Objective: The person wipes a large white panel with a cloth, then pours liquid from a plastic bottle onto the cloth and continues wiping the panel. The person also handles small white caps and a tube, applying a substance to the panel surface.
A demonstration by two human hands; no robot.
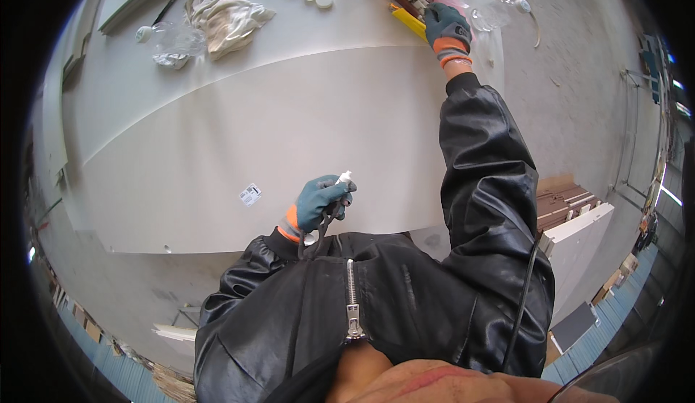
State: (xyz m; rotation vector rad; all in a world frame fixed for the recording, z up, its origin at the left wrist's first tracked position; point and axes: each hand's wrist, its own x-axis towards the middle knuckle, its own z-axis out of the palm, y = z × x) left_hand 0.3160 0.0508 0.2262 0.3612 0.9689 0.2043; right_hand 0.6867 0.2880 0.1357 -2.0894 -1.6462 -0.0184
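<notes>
My left hand [323, 202], in a teal glove with an orange cuff, is closed around a small bottle with a white nozzle [344, 178], held over the near edge of a large pale panel [239, 128]. A dark cord [324, 228] hangs beside that hand. At the far right my right hand [447, 28], gloved alike, reaches to an open yellow box [409, 23] holding small brown and white pieces. Its fingertips are over or among those pieces and hidden, so I cannot see whether they grip one. A white printed label [250, 195] lies on the panel.
Beyond the panel lie a crumpled cloth [224, 19], a clear plastic bottle [177, 41], a dark stick-like tool [168, 6] and several round white lids [324, 0]. Another clear bottle [492, 16] is right of my right hand. Stacked boards [572, 215] stand at my right.
</notes>
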